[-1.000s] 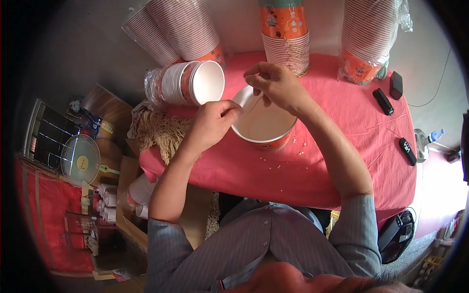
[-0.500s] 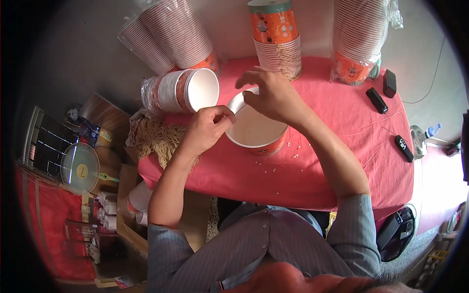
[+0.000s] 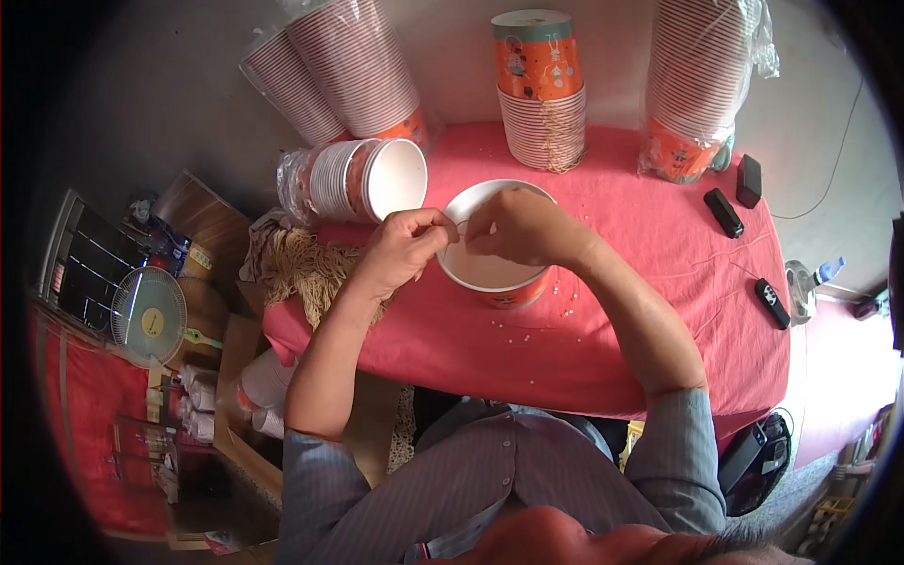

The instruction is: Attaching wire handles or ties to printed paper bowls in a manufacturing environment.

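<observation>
My left hand (image 3: pixel 411 247) is at the left rim of a white-lined paper bucket (image 3: pixel 499 284) with an orange outside. Its thumb and forefinger are pinched together, and a faint thin line shows by the fingertips, too fine to name. Over the bucket's opening, my right hand (image 3: pixel 535 229) is bent downward with its fingers drawn together close to the left fingertips. Whatever it holds is hidden. Several tiny white beads (image 3: pixel 556 315) lie scattered on the red cloth beside the bucket. A heap of beige strings (image 3: pixel 315 273) lies by my left forearm.
A stack of paper buckets (image 3: pixel 395 179) lies on its side at left. Behind stand an upside-down stack (image 3: pixel 539 71) with strings over it and plastic-wrapped stacks (image 3: pixel 692 85). Small black devices (image 3: pixel 723 213) rest on the red cloth (image 3: pixel 659 245) at right. A fan (image 3: pixel 149 315) stands far left.
My right hand has come down and toward me, from above the bucket's far rim to over its opening near my left fingertips. The left hand stays pinched at the rim.
</observation>
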`<act>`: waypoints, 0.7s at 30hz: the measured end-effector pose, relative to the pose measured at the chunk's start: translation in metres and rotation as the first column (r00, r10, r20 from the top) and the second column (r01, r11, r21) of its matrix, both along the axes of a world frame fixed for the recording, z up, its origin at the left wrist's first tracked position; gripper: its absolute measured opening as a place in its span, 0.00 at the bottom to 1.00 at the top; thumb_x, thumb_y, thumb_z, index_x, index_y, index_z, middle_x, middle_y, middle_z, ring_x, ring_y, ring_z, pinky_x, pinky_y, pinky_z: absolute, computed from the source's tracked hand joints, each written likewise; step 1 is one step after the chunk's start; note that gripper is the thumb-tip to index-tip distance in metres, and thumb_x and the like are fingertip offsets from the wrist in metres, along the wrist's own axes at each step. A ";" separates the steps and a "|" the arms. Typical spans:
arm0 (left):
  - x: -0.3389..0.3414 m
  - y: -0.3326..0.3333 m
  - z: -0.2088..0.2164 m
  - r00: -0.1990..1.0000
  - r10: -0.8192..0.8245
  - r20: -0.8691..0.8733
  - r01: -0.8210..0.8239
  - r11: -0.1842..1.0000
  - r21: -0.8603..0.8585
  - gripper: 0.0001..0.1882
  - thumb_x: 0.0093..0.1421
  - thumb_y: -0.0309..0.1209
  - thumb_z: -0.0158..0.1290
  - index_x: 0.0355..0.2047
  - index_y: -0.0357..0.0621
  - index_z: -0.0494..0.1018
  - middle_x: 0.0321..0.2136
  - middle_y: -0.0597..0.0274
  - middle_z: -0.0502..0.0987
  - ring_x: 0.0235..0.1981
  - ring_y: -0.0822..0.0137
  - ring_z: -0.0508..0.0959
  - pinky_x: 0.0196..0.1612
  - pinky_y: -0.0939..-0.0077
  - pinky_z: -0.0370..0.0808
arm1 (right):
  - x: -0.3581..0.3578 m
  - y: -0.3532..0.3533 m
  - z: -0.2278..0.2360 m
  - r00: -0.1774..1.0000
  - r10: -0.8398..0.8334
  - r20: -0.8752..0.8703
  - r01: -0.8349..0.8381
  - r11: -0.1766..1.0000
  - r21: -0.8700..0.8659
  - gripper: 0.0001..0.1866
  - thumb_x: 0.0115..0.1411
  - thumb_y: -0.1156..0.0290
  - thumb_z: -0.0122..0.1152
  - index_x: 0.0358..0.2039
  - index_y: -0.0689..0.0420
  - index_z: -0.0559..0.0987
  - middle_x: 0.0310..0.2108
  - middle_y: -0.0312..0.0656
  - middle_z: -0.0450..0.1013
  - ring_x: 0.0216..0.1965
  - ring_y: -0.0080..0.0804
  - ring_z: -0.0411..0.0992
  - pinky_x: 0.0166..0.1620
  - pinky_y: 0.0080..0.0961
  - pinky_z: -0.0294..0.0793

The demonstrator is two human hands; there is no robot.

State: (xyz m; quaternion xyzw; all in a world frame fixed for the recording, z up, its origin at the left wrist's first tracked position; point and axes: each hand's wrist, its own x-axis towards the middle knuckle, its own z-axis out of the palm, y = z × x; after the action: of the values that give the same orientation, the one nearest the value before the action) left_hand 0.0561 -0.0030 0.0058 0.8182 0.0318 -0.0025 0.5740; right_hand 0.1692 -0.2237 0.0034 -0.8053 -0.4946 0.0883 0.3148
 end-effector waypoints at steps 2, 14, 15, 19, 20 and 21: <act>-0.001 0.007 -0.004 1.000 0.007 0.007 -0.007 1.000 -0.013 0.08 0.71 0.30 0.56 0.39 0.41 0.84 0.20 0.78 0.73 0.16 0.85 0.67 0.19 0.84 0.63 | 0.007 -0.001 0.004 1.000 -0.002 0.014 0.003 1.000 -0.011 0.13 0.62 0.62 0.71 0.44 0.54 0.92 0.38 0.45 0.86 0.41 0.39 0.85 0.48 0.38 0.82; 0.001 0.006 -0.002 0.999 0.043 -0.001 -0.043 0.999 -0.021 0.09 0.74 0.32 0.58 0.43 0.39 0.83 0.22 0.76 0.72 0.19 0.84 0.68 0.21 0.85 0.67 | 0.017 -0.007 0.009 0.970 -0.132 -0.203 0.202 0.905 0.375 0.11 0.63 0.66 0.69 0.40 0.60 0.90 0.31 0.54 0.84 0.35 0.46 0.85 0.42 0.42 0.82; 0.001 0.006 -0.002 0.998 0.063 0.012 -0.063 0.998 0.005 0.10 0.74 0.33 0.59 0.43 0.39 0.83 0.23 0.75 0.73 0.19 0.84 0.69 0.22 0.86 0.67 | 0.019 -0.010 0.009 0.970 -0.132 -0.203 0.201 0.905 0.374 0.11 0.63 0.66 0.69 0.40 0.60 0.90 0.31 0.54 0.84 0.35 0.46 0.85 0.42 0.42 0.82; -0.001 0.015 -0.003 0.999 0.031 0.011 -0.031 1.000 0.003 0.10 0.74 0.34 0.59 0.43 0.38 0.83 0.25 0.73 0.76 0.20 0.83 0.70 0.22 0.85 0.67 | 0.020 -0.017 0.012 0.951 -0.307 -0.029 0.300 0.899 0.320 0.10 0.63 0.68 0.71 0.38 0.62 0.89 0.27 0.49 0.84 0.29 0.37 0.84 0.36 0.37 0.82; 0.000 0.012 -0.001 0.999 0.048 0.011 -0.047 0.999 -0.016 0.10 0.74 0.33 0.60 0.43 0.37 0.83 0.25 0.70 0.77 0.20 0.82 0.71 0.21 0.84 0.67 | 0.020 -0.018 0.009 0.937 -0.325 0.131 0.278 0.916 0.288 0.09 0.62 0.69 0.70 0.36 0.61 0.89 0.28 0.49 0.84 0.30 0.41 0.85 0.37 0.39 0.83; 0.000 0.009 0.001 0.998 0.065 0.010 -0.064 0.997 -0.036 0.10 0.74 0.32 0.60 0.43 0.37 0.83 0.25 0.68 0.79 0.21 0.81 0.72 0.21 0.83 0.67 | 0.019 -0.018 0.006 0.900 -0.328 0.287 0.260 0.932 0.253 0.07 0.62 0.70 0.69 0.35 0.60 0.89 0.29 0.49 0.84 0.30 0.45 0.85 0.37 0.41 0.83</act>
State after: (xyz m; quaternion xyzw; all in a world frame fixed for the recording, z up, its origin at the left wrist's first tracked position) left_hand 0.0561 0.0056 0.0066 0.8064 0.0549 0.0200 0.5885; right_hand 0.1887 -0.2418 0.0092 -0.8370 -0.4180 -0.1463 0.3214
